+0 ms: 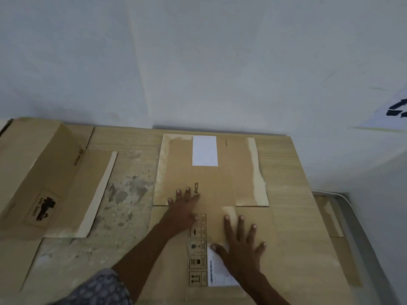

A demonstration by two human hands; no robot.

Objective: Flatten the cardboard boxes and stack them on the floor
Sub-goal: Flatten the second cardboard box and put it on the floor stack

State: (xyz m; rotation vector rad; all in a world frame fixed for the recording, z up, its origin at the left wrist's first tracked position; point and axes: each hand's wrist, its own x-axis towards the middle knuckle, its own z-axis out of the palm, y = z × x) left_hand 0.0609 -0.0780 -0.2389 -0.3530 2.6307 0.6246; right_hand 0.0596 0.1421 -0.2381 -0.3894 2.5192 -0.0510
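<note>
Your right hand (242, 247) is pressing down with fingers spread flat, gripping nothing, on the flat box (211, 179) beside its label (220, 276). Your left hand (185, 210) is pressing flat too, slightly farther up. The box is lying on a bigger sheet (293, 194). A second box (44, 172) is sitting far left.

A pale grey-white wall (198, 62) is filling the upper half of the frame, with a faint vertical seam (141, 73) running down it left of centre. At the right edge a white sheet (394, 113) with dark blue marks is showing. A mottled, speckled floor (125, 194) is showing at centre left. A grey metal strip (361, 238) is running along the lower right. Soft, even light is falling throughout.
</note>
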